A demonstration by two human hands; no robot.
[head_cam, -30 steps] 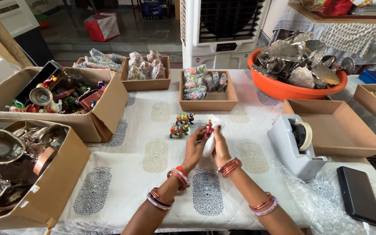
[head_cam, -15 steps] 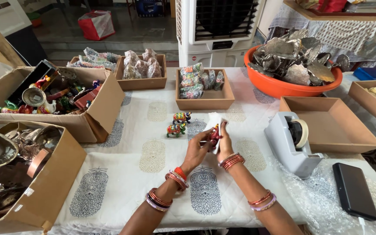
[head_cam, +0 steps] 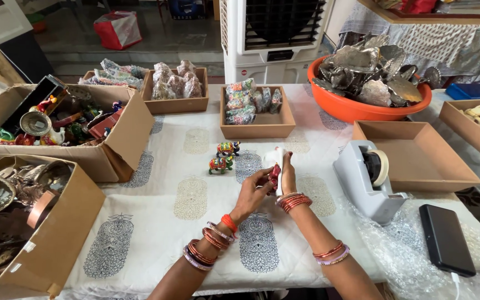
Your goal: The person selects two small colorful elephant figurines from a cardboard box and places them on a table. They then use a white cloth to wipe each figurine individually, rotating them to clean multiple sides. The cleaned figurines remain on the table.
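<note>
While L hand (head_cam: 255,191) & R hand (head_cam: 286,173) pinch a red figurine (head_cam: 274,175) w/ white wrap (head_cam: 274,157), tape dispenser (head_cam: 365,180) sits nearby.

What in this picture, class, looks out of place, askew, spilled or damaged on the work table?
Nothing is spilled or broken. The oddest spot is the black phone, which lies on crumpled bubble wrap at the table's near right edge. Both hands, left hand and right hand, hold a small red figurine partly wrapped in white.

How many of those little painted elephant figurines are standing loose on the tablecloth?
2: one painted elephant figurine nearer the middle tray, another just below-left of it. The hands may hold a third, mostly hidden in white wrapping.
</note>
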